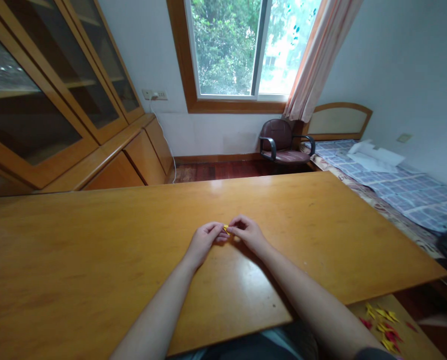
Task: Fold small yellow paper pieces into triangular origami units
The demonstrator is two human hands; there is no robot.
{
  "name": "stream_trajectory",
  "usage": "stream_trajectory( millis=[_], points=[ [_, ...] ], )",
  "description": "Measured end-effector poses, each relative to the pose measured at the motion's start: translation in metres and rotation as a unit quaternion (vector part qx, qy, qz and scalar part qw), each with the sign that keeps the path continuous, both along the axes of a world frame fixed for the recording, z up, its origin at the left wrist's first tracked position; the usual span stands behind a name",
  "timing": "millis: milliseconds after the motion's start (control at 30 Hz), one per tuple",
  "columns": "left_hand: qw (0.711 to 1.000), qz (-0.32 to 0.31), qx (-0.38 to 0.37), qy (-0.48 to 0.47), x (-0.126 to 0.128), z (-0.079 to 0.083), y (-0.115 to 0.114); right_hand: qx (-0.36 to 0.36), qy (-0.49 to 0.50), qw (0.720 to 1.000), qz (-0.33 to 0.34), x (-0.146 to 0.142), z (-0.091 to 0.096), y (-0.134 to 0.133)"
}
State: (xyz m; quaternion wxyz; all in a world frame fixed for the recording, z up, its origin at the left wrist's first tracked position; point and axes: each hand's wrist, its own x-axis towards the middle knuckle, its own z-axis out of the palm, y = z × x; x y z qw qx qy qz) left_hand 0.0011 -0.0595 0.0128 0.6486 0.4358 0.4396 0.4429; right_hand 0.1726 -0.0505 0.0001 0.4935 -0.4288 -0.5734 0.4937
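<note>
My left hand (205,241) and my right hand (248,232) meet over the middle of a wooden table (96,250). Both pinch a small yellow paper piece (226,229) between their fingertips, just above the tabletop. The fingers of both hands are curled closed around it. Most of the paper is hidden by the fingers.
Several small yellow and red folded paper pieces (383,322) lie on a lower surface at the bottom right. A wooden glass-door cabinet (58,100) stands at the left. A dark office chair (283,142) sits under the window, and a bed (396,185) runs along the right.
</note>
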Motion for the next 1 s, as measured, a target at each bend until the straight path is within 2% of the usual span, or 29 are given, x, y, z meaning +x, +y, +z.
stream_trajectory(
  millis=[200, 433, 600, 767, 1000],
  points=[
    [1.000, 0.012, 0.010, 0.021, 0.000, 0.000, -0.001, 0.005, 0.001, 1.000, 0.020, 0.000, 0.002, -0.002],
    [0.998, 0.056, 0.026, 0.004, -0.002, -0.001, 0.002, -0.050, 0.063, 0.996, 0.036, 0.001, 0.008, -0.003],
    [0.997, 0.063, 0.033, 0.004, -0.001, -0.003, 0.003, -0.049, 0.067, 0.995, 0.050, -0.001, 0.002, -0.001],
    [0.999, 0.050, 0.019, 0.002, 0.001, -0.002, 0.002, -0.055, 0.074, 0.995, 0.040, -0.002, -0.003, 0.002],
    [1.000, -0.010, -0.009, 0.021, 0.000, 0.000, -0.002, -0.056, 0.115, 0.992, 0.015, 0.002, 0.001, 0.003]
  ],
)
